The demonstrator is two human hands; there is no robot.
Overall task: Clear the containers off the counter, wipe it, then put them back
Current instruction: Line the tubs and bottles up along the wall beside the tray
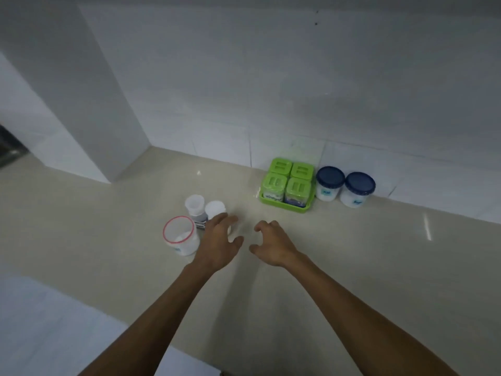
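Head view, looking down on a pale counter (352,267) set against a white tiled wall (271,90). Both hands reach forward over the middle of the counter. The left hand (219,240) has its fingers spread wide and curled loosely, holding nothing; its fingertips lie over or against a white-lidded jar (215,208), though contact cannot be confirmed. The right hand (273,245) is likewise open, fingers bent in a loose claw above bare counter, holding nothing.

Containers fall into two groups. Near the hands, left of centre: a clear tub with a red rim (180,238), lidless and nearly empty; a small bottle with a translucent cap (195,210) just beyond it; and the white-lidded jar beside that bottle. Far right, along the wall: a green tray (284,206) holding four green-lidded canisters (287,177), and beside it two white tubs with dark blue lids (345,185), touching or nearly so.

No cloth is visible, and whether the surface has been wiped cannot be told, so the step is uncertain: either clearing or putting back. Judged from the reach, the left-hand cluster is being handled. The next move calls for closing the left fingers round the jar without knocking over the bottle or the open tub.
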